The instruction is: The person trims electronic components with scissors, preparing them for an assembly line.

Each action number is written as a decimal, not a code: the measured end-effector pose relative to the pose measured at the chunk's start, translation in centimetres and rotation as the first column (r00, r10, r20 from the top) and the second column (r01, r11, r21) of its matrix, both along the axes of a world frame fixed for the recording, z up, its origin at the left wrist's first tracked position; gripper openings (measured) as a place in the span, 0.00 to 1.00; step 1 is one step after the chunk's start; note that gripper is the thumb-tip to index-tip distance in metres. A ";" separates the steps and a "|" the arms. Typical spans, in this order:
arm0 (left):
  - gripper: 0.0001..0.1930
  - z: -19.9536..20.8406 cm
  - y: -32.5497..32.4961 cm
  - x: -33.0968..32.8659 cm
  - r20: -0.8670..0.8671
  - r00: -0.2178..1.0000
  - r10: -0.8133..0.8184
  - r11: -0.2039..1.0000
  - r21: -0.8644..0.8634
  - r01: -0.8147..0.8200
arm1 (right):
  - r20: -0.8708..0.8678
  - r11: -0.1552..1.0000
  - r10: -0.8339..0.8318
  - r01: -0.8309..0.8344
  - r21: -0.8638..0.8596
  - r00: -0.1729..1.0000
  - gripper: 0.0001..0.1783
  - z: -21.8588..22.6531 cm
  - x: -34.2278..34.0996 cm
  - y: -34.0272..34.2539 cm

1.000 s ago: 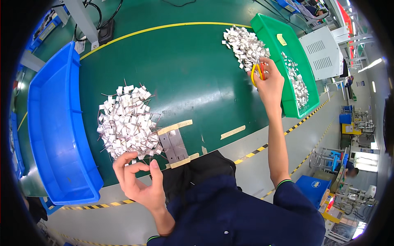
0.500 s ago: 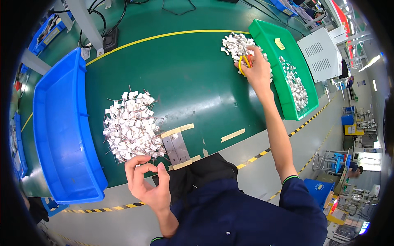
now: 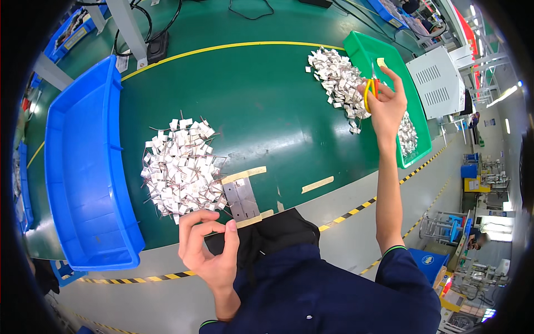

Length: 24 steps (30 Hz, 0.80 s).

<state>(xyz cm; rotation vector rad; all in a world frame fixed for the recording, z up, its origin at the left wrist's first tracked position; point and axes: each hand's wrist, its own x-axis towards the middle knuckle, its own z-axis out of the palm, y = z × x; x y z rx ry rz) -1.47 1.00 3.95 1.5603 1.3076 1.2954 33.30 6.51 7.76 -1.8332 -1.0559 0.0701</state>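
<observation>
My right hand [image 3: 389,111] is closed on a small hand tool [image 3: 369,94] with yellow and red handles and a thin metal tip. It is over the inner edge of the green tray [image 3: 414,156], beside a heap of white blocks with thin leads [image 3: 336,78]. My left hand [image 3: 208,245] is at the table's near edge with its fingers bent and index fingertip close to the thumb. Anything in that pinch is too small to make out. Just beyond it lie a larger heap of white leaded parts [image 3: 181,167] and a grey metal plate [image 3: 241,199].
A deep blue tray [image 3: 86,183] stands on the left of the green table [image 3: 261,106]. Tape strips [image 3: 317,184] stick to the tabletop. Small parts [image 3: 408,135] lie in the green tray. A white vented box [image 3: 436,86] is beyond it; a metal post [image 3: 127,30] rises at back left.
My right hand has moved right with the tool, from over the right heap to the green tray's edge. My left hand keeps its bent pose. The whole view has shifted slightly.
</observation>
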 end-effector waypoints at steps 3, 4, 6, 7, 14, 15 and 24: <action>0.09 0.3 0.3 0.0 0.001 0.997 -0.078 0.997 0.021 0.078 | -0.099 0.992 0.124 -0.119 0.052 0.987 0.29 1.3 -1.6 -0.8; 0.10 0.5 0.4 0.0 -0.014 0.990 -0.142 0.989 0.030 0.143 | -0.177 0.989 0.142 -0.145 -0.003 0.974 0.33 1.9 -2.6 -1.0; 0.13 0.7 0.8 0.7 -0.055 0.985 -0.162 0.985 0.054 0.165 | -0.288 0.959 0.230 -0.267 -0.094 0.929 0.34 2.6 -4.6 -2.0; 0.16 0.7 1.0 1.2 -0.091 0.977 -0.192 0.976 0.085 0.199 | -0.394 0.910 0.293 -0.381 -0.164 0.871 0.36 2.7 -5.5 -2.5; 0.15 0.5 0.6 2.8 -0.132 0.917 -0.376 0.925 0.007 0.380 | -0.804 0.506 0.453 -0.853 -0.124 0.385 0.39 0.8 -12.4 -4.9; 0.13 -0.1 0.3 2.5 -0.121 0.919 -0.376 0.926 -0.006 0.378 | -0.812 0.496 0.453 -0.861 -0.115 0.369 0.38 0.0 -13.0 -5.0; 0.07 -1.1 -0.7 1.4 -0.043 0.984 -0.175 0.974 -0.155 0.166 | -0.897 0.507 0.369 -0.861 -0.026 0.245 0.43 -3.5 -15.2 -4.2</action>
